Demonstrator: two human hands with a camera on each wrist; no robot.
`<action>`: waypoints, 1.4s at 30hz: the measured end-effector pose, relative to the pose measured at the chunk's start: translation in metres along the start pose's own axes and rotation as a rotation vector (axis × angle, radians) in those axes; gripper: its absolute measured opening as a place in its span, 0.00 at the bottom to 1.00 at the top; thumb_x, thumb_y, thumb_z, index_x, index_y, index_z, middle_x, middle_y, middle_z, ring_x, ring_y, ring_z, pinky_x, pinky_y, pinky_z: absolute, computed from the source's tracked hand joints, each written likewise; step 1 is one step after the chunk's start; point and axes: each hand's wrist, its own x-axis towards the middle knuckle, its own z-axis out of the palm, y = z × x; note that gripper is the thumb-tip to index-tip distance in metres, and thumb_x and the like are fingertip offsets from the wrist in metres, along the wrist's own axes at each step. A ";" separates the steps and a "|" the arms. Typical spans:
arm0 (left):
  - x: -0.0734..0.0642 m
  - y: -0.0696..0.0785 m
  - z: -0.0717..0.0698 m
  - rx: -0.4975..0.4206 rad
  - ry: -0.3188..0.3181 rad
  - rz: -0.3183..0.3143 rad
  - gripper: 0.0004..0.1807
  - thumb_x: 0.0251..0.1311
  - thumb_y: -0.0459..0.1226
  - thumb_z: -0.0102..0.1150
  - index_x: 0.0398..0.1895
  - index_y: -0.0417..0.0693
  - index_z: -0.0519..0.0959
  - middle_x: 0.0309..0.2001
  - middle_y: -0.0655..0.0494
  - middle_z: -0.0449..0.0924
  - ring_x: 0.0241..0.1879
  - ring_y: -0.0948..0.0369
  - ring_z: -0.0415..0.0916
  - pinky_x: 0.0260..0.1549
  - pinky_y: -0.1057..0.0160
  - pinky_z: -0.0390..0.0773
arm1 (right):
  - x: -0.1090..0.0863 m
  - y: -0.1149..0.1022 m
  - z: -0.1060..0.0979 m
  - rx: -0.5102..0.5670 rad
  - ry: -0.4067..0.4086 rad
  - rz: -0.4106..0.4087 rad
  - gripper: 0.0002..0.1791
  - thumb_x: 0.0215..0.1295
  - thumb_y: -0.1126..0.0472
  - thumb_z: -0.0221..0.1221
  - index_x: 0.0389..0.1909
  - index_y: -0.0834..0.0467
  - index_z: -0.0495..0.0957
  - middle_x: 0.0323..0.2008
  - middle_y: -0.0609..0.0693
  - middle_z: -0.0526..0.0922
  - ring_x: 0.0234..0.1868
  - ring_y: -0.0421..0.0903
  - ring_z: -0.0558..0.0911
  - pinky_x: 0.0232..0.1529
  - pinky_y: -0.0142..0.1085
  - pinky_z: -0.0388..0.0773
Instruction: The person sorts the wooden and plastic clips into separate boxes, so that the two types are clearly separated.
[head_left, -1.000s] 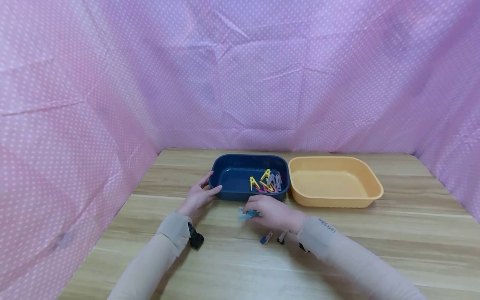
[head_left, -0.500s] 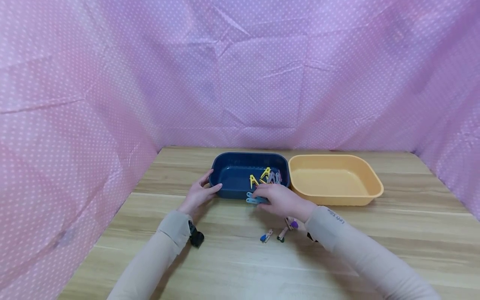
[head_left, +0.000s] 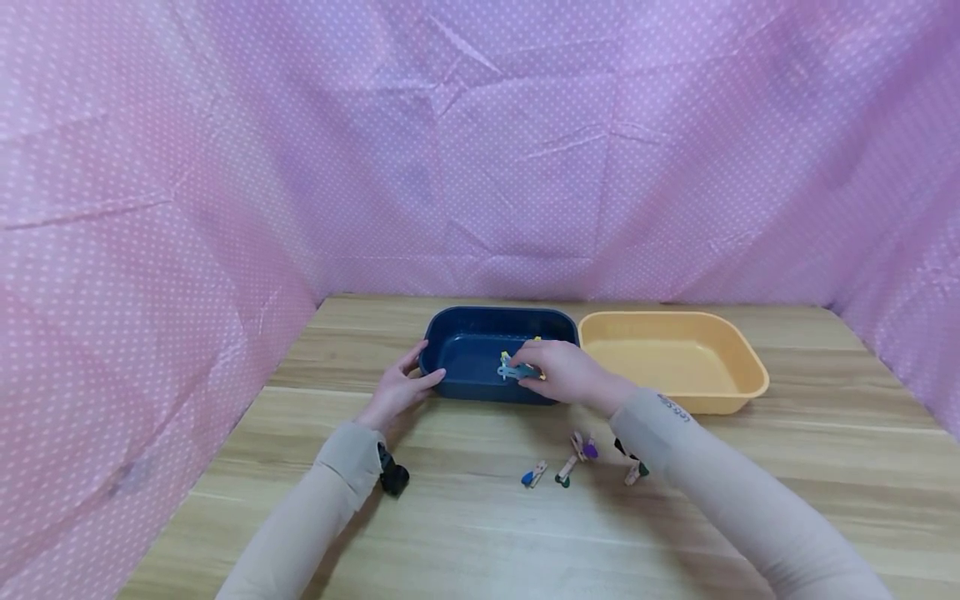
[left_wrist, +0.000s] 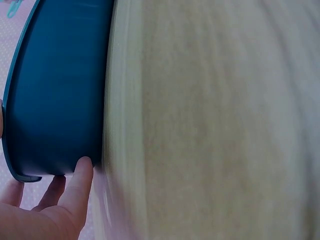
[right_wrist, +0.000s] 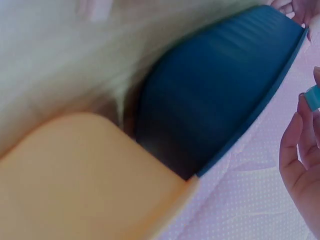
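Observation:
My right hand (head_left: 564,372) pinches a light blue clothespin (head_left: 510,372) over the front part of the dark blue bin (head_left: 468,393). In the right wrist view the light blue clothespin (right_wrist: 314,97) shows partly between thumb and finger at the right edge. Yellow clothespins (head_left: 505,357) show inside the bin; the hand hides most of the others. My left hand (head_left: 396,390) holds the bin at its left end, thumb at the front corner. The left wrist view shows the left hand's fingers (left_wrist: 75,192) against the outer wall of the bin (left_wrist: 60,95).
A yellow bin (head_left: 660,367) stands right beside the blue one. On the wooden table (head_left: 450,517) in front lie several small wooden clothespins, one with a blue decoration (head_left: 533,474), one with a purple one (head_left: 589,447). A pink dotted cloth (head_left: 517,167) hangs behind.
My right hand has lifted the light blue clothespin from in front of the blue bin, over its front rim. The small wooden clothespins came into fuller view. My left hand has stayed put.

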 end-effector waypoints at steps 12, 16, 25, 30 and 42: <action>0.001 0.000 0.001 -0.025 0.004 -0.013 0.40 0.58 0.38 0.64 0.72 0.67 0.57 0.72 0.47 0.51 0.62 0.55 0.67 0.59 0.57 0.72 | 0.024 0.016 -0.021 -0.020 -0.049 0.114 0.13 0.57 0.62 0.65 0.44 0.59 0.81 0.41 0.52 0.83 0.40 0.47 0.81 0.46 0.42 0.80; 0.001 -0.001 0.000 -0.041 -0.005 -0.002 0.40 0.58 0.37 0.64 0.72 0.66 0.57 0.72 0.46 0.50 0.62 0.54 0.66 0.59 0.57 0.71 | 0.033 0.026 -0.021 -0.021 -0.078 0.176 0.14 0.58 0.61 0.65 0.45 0.59 0.81 0.45 0.54 0.83 0.44 0.50 0.81 0.51 0.44 0.79; 0.000 -0.005 0.001 -0.011 -0.013 -0.002 0.41 0.58 0.38 0.63 0.72 0.66 0.56 0.72 0.45 0.51 0.61 0.55 0.66 0.60 0.57 0.72 | 0.047 0.037 -0.015 0.027 -0.156 0.308 0.15 0.58 0.60 0.65 0.46 0.61 0.80 0.46 0.55 0.83 0.47 0.51 0.80 0.54 0.45 0.77; 0.003 -0.003 0.001 -0.018 -0.013 0.010 0.39 0.59 0.37 0.63 0.72 0.66 0.57 0.72 0.45 0.51 0.61 0.54 0.66 0.61 0.56 0.70 | 0.056 0.041 -0.012 0.055 -0.181 0.380 0.17 0.59 0.60 0.65 0.48 0.61 0.79 0.48 0.56 0.82 0.49 0.51 0.79 0.56 0.45 0.76; 0.001 -0.001 -0.001 -0.041 -0.020 0.015 0.40 0.59 0.37 0.63 0.72 0.65 0.57 0.72 0.45 0.51 0.62 0.54 0.65 0.60 0.56 0.71 | 0.063 0.047 -0.003 0.077 -0.184 0.414 0.20 0.60 0.58 0.65 0.51 0.63 0.78 0.47 0.57 0.81 0.47 0.51 0.78 0.55 0.46 0.75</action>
